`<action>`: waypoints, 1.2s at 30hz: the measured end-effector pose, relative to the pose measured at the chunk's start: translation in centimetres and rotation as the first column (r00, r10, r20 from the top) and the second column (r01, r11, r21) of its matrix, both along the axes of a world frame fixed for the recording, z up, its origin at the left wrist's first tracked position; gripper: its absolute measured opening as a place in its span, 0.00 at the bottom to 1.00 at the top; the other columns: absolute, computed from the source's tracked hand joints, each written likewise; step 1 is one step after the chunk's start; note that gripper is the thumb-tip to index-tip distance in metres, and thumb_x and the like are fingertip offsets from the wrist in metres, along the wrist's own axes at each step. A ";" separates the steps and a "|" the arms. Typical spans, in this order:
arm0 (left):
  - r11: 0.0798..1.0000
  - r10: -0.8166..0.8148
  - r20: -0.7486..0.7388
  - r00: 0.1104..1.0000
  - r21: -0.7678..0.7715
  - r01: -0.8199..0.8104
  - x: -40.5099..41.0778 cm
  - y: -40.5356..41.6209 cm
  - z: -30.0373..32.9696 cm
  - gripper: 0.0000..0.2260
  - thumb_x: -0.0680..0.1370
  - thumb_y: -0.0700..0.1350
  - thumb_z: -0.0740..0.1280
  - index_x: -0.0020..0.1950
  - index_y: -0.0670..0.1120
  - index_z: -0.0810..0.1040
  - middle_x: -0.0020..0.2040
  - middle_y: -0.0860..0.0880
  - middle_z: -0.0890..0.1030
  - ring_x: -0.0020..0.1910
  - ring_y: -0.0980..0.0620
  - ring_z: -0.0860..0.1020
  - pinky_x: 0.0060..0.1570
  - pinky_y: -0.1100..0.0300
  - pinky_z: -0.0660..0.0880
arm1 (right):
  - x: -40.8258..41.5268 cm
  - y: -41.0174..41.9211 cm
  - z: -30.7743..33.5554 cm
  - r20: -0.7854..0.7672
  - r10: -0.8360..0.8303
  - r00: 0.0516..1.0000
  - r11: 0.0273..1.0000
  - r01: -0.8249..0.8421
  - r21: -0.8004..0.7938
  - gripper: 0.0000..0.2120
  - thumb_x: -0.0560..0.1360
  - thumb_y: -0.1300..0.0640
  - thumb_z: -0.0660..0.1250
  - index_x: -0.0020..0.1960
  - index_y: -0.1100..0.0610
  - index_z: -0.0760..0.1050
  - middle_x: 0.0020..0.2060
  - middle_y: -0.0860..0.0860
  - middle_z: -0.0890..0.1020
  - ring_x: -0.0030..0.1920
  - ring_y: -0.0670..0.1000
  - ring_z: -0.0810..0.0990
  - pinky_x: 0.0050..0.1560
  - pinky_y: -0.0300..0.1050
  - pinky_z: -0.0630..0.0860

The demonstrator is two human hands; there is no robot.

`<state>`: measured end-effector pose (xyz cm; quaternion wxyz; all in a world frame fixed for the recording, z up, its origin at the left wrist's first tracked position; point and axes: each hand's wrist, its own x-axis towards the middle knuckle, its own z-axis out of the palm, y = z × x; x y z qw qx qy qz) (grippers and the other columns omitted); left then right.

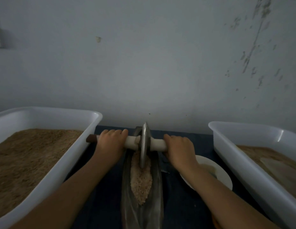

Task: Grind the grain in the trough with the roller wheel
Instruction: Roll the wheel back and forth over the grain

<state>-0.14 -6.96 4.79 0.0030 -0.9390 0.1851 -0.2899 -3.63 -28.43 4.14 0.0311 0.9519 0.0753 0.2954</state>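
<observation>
Grinding is under way: we grip the handle with left hand and right hand, wheel near the far end of the trough, bedded in grain; next, likely a steady, level pull back.

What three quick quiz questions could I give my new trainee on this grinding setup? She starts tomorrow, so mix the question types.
1. True or false: both hands grip the axle handle, one on each side of the roller wheel.
2. Where does the wheel stand? A) far half of the trough B) in the left tub C) on the white plate
3. Fill in: the white plate lies between the trough and the ____ tub.

Key: 1 true: left hand, right hand. 2 A, on the grain. 3 right.
</observation>
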 end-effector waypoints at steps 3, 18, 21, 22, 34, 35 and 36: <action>0.999 0.032 -0.030 0.999 0.004 -0.032 0.9 -0.1 0.0 0.09 0.76 0.52 0.63 0.53 0.51 0.69 0.52 0.53 0.78 0.51 0.52 0.76 0.51 0.59 0.68 | 1.2 0.2 0.8 -0.034 -0.012 0.999 1.000 0.012 -0.012 0.06 0.72 0.54 0.65 0.47 0.54 0.72 0.44 0.52 0.81 0.45 0.55 0.78 0.37 0.44 0.59; 0.950 -0.308 -0.056 0.950 0.027 0.310 -9.2 3.0 0.9 0.24 0.50 0.54 0.81 0.40 0.54 0.76 0.32 0.56 0.79 0.30 0.61 0.78 0.32 0.61 0.77 | -9.9 0.4 2.0 -0.318 0.105 0.942 0.995 -0.099 0.034 0.07 0.73 0.47 0.63 0.45 0.46 0.65 0.46 0.45 0.77 0.44 0.46 0.75 0.38 0.41 0.65; 0.962 -0.261 -0.139 0.955 0.041 0.269 -10.0 2.7 1.2 0.21 0.58 0.55 0.79 0.46 0.53 0.76 0.39 0.56 0.80 0.37 0.60 0.79 0.40 0.60 0.77 | -10.5 0.6 2.0 -0.301 0.088 0.949 0.996 -0.092 0.001 0.12 0.73 0.46 0.63 0.42 0.45 0.59 0.44 0.45 0.77 0.39 0.44 0.70 0.32 0.39 0.58; 0.965 -0.248 -0.143 0.958 0.054 0.258 -9.7 2.6 1.2 0.18 0.67 0.55 0.73 0.53 0.54 0.73 0.47 0.57 0.79 0.45 0.60 0.78 0.49 0.60 0.74 | -10.3 0.7 1.8 -0.295 0.083 0.952 0.996 -0.087 -0.001 0.12 0.73 0.46 0.63 0.43 0.45 0.59 0.45 0.45 0.77 0.38 0.44 0.69 0.31 0.38 0.55; 0.998 -0.041 -0.179 0.983 0.046 0.050 -0.2 0.7 0.7 0.13 0.75 0.49 0.66 0.54 0.50 0.65 0.54 0.51 0.77 0.51 0.52 0.76 0.47 0.61 0.67 | -0.1 0.3 1.2 -0.128 -0.036 0.991 0.996 0.026 -0.082 0.06 0.73 0.53 0.64 0.49 0.52 0.72 0.45 0.50 0.80 0.46 0.53 0.78 0.37 0.43 0.58; 0.998 -0.042 -0.174 0.984 0.028 0.047 0.1 0.6 0.8 0.14 0.74 0.48 0.67 0.55 0.50 0.66 0.55 0.50 0.76 0.52 0.52 0.75 0.48 0.61 0.68 | 0.6 0.3 1.3 -0.130 -0.046 0.990 0.997 0.037 -0.073 0.05 0.73 0.53 0.64 0.49 0.52 0.72 0.45 0.50 0.80 0.46 0.53 0.78 0.37 0.43 0.59; 0.999 -0.052 -0.160 0.986 0.004 0.053 0.3 0.6 0.8 0.16 0.73 0.46 0.68 0.57 0.49 0.66 0.57 0.50 0.75 0.54 0.51 0.74 0.50 0.60 0.68 | 1.1 0.2 1.4 -0.127 -0.051 0.991 0.997 0.044 -0.061 0.05 0.74 0.54 0.63 0.49 0.52 0.73 0.45 0.50 0.80 0.46 0.53 0.78 0.37 0.42 0.59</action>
